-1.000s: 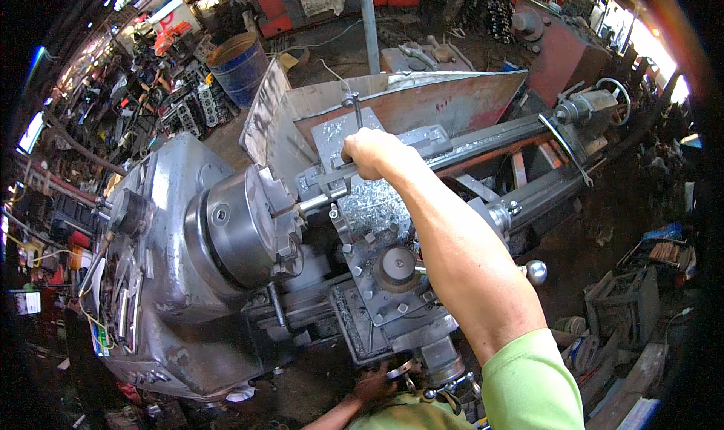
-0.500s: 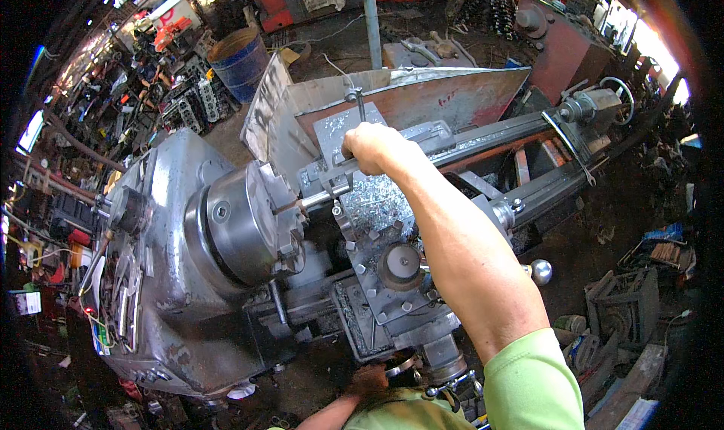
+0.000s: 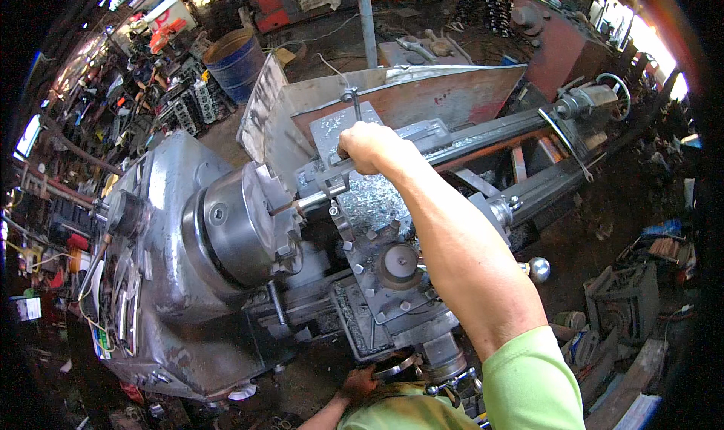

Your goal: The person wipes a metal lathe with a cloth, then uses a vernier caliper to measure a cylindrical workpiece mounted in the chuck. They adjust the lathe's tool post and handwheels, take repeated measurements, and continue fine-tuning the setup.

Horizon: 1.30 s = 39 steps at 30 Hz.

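My right hand [image 3: 366, 148] is closed at the far side of a lathe carriage, its arm crossing over the tool post. What its fingers grip is hidden underneath. A thin metal rod with a crosspiece [image 3: 356, 102] shows just beyond the knuckles. Left of that hand, a steel bar [image 3: 320, 198] extends from the jaws of the large chuck [image 3: 240, 222]. The square tool post [image 3: 401, 265], with several bolts around it, stands below my right forearm. Near the bottom edge, my left hand [image 3: 359, 382] is curled at the rim of a metal handwheel [image 3: 395, 367], partly in shadow.
Shiny metal chips [image 3: 373, 204] cover the carriage. The grey headstock [image 3: 170, 279] fills the left, and the bed [image 3: 520, 155] runs right to the tailstock [image 3: 588, 102]. A sheet-metal guard [image 3: 422, 98] stands behind. A blue drum [image 3: 235, 66] and piled parts lie farther off.
My left hand has shifted slightly left and down at the handwheel rim. My right hand keeps its grip in the same place. The whole view has moved a little.
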Each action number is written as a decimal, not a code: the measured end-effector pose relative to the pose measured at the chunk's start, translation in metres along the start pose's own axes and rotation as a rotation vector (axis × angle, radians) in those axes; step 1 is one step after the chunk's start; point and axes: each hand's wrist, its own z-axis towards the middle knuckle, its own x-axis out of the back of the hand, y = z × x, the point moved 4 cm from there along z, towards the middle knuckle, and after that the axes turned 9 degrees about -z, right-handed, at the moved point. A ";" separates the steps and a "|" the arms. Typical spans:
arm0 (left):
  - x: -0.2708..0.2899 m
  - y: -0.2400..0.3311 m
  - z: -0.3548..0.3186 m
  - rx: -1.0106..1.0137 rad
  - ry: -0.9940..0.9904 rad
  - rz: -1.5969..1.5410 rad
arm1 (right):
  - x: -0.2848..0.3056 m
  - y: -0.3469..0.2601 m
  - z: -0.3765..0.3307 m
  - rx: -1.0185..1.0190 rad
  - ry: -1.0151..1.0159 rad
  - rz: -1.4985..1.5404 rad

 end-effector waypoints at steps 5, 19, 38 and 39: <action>0.004 -0.009 0.001 0.113 -0.147 -0.016 | 0.000 0.000 0.001 0.004 0.007 0.021; 0.018 0.022 0.009 0.097 -0.198 -0.113 | 0.001 0.000 0.004 0.004 0.005 0.006; 0.004 -0.001 0.007 0.093 -0.217 -0.084 | 0.004 -0.001 0.005 0.008 -0.002 0.013; 0.004 0.000 0.007 0.108 -0.233 -0.107 | 0.003 -0.001 0.005 0.004 -0.018 -0.001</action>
